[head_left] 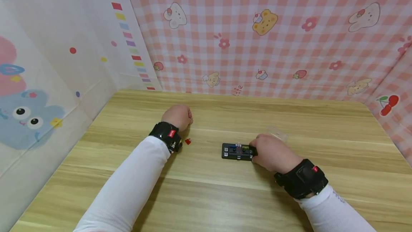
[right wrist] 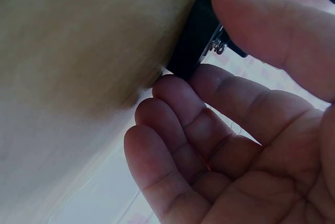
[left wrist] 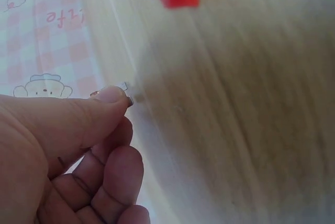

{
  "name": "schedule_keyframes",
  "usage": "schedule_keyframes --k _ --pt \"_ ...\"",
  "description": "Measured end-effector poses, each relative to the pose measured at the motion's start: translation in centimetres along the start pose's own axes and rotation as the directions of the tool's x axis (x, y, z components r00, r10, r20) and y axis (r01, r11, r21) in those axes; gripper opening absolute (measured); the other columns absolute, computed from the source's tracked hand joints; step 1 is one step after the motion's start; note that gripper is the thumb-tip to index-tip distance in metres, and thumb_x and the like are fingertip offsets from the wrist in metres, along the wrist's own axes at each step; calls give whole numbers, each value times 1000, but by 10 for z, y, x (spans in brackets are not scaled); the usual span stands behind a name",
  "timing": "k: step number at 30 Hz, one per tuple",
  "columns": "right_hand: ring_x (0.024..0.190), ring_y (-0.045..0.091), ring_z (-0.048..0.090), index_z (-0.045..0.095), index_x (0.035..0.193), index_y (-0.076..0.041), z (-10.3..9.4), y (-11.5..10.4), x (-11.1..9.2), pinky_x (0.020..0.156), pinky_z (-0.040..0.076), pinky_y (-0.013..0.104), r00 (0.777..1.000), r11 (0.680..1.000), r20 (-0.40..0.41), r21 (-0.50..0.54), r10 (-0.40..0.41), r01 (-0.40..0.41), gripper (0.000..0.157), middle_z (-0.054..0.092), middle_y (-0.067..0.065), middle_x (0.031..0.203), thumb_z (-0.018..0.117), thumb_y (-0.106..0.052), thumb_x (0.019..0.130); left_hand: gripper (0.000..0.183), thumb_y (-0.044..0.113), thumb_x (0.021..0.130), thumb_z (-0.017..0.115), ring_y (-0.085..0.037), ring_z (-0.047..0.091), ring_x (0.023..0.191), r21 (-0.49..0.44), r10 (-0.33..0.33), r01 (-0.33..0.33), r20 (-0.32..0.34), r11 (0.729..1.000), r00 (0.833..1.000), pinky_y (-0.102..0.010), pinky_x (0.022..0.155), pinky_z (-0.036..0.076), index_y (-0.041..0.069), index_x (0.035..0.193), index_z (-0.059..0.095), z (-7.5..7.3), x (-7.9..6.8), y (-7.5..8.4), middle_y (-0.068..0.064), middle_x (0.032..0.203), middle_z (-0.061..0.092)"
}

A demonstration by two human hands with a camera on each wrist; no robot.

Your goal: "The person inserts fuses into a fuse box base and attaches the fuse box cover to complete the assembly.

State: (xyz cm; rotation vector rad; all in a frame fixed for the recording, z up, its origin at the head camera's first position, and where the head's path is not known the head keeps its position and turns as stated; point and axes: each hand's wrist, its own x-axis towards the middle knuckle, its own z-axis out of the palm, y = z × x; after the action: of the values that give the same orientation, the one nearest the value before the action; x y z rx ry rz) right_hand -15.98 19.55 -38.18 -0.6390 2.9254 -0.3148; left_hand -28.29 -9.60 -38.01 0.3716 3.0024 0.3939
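My left hand pinches a small shiny metal piece between thumb and forefinger, most of it covered by the thumb. On the tabletop near the left wrist lies a small red part, blurred at the top of the left wrist view. My right hand grips the right end of a flat black rectangular module, with the thumb on one side and fingertips on the other. Small metal contacts and coloured bits show on the module's top. In the right wrist view its dark edge sits between thumb and fingers.
A clear plastic bag lies just beyond the right hand on the wooden table. A pink checked cloth hangs behind the table, and a pale printed one hangs along the left side.
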Motion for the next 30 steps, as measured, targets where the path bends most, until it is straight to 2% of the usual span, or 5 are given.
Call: schedule_keyframes --k 7,17,21,24,30 --pt "66 14 46 70 91 -9 -1 0 0 62 43 31 1000 1000 3 3 1 -1 21 58 0 80 78 -16 72 13 22 83 68 -17 51 67 -56 -1 -2 -53 998 999 -33 61 42 19 73 61 -1 -7 4 1 74 59" --pt "66 14 46 70 88 -9 -2 -1 -2 63 43 32 1000 1000 -5 -2 -14 14 20 57 0 79 78 -16 72 8 24 84 68 -13 53 70 -115 82 -95 -116 989 990 -33 66 45 21 78 64 -4 -25 22 6 80 61" --pt "67 14 46 70 88 -9 -2 -1 -2 63 43 32 1000 1000 -5 -4 -15 15 20 57 0 79 78 -16 72 6 22 86 67 -10 54 58 -162 83 -100 -105 982 991 -31 60 47 20 81 64 -1 -34 30 5 81 61" --pt "67 14 46 70 89 -9 -1 -1 -1 63 43 31 1000 1000 -5 0 -12 12 20 57 0 79 78 -16 72 5 23 86 67 -9 54 58 -162 95 -112 -113 980 989 -30 59 47 20 83 65 2 -40 35 6 81 61" --pt "67 14 46 70 89 -9 -1 -1 -2 63 43 31 1000 1000 -4 -4 -14 14 21 57 0 79 78 -17 72 6 24 85 68 -10 51 68 -137 135 -153 -136 979 981 -29 63 45 22 82 64 6 -51 44 8 77 60"
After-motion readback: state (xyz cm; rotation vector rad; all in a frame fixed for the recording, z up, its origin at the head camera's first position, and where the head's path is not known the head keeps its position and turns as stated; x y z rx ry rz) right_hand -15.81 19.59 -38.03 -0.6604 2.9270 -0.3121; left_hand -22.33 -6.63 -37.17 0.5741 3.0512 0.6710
